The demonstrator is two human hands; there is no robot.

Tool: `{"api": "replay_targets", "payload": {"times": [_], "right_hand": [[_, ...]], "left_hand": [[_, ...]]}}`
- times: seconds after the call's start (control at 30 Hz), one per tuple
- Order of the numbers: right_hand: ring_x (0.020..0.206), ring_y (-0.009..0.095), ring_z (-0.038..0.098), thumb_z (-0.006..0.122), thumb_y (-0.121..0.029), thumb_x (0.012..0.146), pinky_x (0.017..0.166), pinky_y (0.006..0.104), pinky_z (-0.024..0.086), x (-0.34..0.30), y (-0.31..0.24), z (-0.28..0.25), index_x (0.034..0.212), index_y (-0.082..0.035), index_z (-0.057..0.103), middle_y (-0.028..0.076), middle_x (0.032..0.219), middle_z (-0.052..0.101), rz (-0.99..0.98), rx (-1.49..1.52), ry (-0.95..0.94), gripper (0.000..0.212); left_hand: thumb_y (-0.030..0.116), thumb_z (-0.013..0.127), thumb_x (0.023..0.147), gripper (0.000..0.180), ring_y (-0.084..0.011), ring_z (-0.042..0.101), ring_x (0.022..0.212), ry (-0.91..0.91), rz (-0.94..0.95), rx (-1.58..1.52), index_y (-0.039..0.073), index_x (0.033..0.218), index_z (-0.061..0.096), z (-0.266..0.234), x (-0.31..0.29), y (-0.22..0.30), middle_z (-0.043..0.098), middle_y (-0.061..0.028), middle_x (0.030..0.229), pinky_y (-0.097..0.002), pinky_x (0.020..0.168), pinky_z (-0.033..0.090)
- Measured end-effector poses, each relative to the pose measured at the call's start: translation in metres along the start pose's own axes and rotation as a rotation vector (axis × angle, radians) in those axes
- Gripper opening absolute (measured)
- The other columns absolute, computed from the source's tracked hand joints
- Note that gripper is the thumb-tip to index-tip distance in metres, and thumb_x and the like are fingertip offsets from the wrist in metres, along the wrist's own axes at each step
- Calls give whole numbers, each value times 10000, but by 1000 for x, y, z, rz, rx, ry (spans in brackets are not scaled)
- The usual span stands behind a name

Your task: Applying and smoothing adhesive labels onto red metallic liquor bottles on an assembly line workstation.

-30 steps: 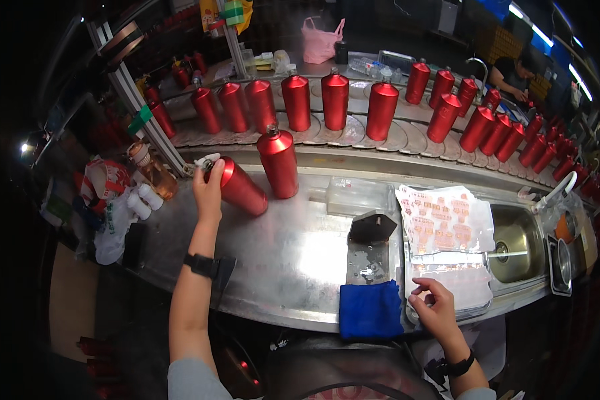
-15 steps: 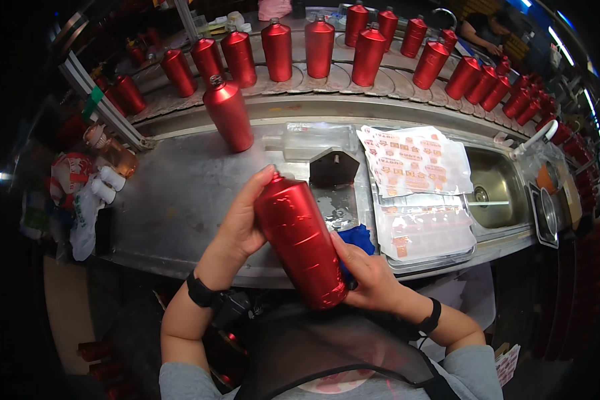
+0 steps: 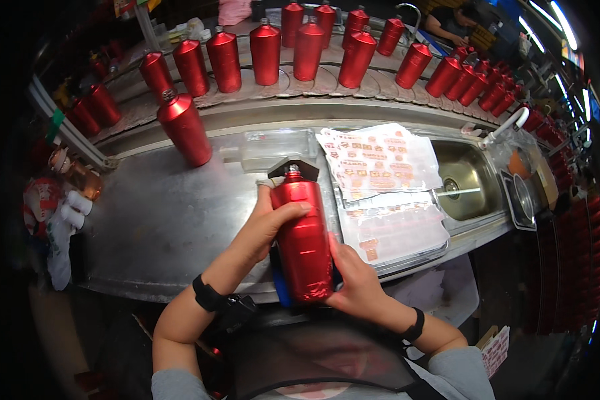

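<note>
I hold a shiny red bottle [image 3: 305, 250] with a narrow grey neck between both hands, its base tipped toward me. My left hand [image 3: 265, 223] is wrapped round its upper left side, thumb lying across the front. My right hand [image 3: 357, 277] grips the lower right side near the base. Faint raised lines cross the bottle's front. Behind its neck, a dark angular block [image 3: 303, 168] on the metal worktop is partly hidden. A bit of blue cloth [image 3: 282, 288] shows beside the bottle's lower left. Another red bottle [image 3: 185, 131] stands on the worktop, farther left.
Printed decal sheets [image 3: 380, 160] lie on a tray to the right, beside a metal sink [image 3: 467, 180]. A clear box [image 3: 273, 148] sits behind the block. Several red bottles [image 3: 265, 53] line a conveyor [image 3: 247, 93] at the back. A co-worker [image 3: 450, 23] sits at the far right.
The held bottle has turned more upright in the view, and my left thumb has come across its front. The surroundings have shifted left in the view.
</note>
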State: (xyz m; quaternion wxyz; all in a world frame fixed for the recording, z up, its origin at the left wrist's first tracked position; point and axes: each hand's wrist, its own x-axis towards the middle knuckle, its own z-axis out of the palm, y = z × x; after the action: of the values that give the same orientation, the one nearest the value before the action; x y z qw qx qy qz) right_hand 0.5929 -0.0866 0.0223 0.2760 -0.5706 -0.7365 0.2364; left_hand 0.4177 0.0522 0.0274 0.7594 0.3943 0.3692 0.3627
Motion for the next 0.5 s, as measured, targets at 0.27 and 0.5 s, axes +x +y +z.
{"api": "replay_targets", "payload": {"times": [0.27, 0.5], "right_hand": [[1105, 349, 591, 838, -300, 723, 819, 379, 533, 1, 23, -23, 1505, 11, 266, 219, 1262, 544, -51, 88, -111, 1018], [856, 335, 637, 692, -170, 833, 773, 408, 510, 8, 102, -93, 1065, -20, 682, 162, 971, 622, 278, -65, 97, 277]], "left_hand": [[229, 762, 834, 744, -219, 565, 1147, 52, -5, -32, 58, 1386, 293, 2, -3, -23, 526, -149, 1271, -365, 996, 464], [112, 719, 869, 913, -222, 526, 1229, 33, 95, 191, 78, 1524, 83, 25, -47, -38, 471, -154, 1349, -382, 1033, 446]]}}
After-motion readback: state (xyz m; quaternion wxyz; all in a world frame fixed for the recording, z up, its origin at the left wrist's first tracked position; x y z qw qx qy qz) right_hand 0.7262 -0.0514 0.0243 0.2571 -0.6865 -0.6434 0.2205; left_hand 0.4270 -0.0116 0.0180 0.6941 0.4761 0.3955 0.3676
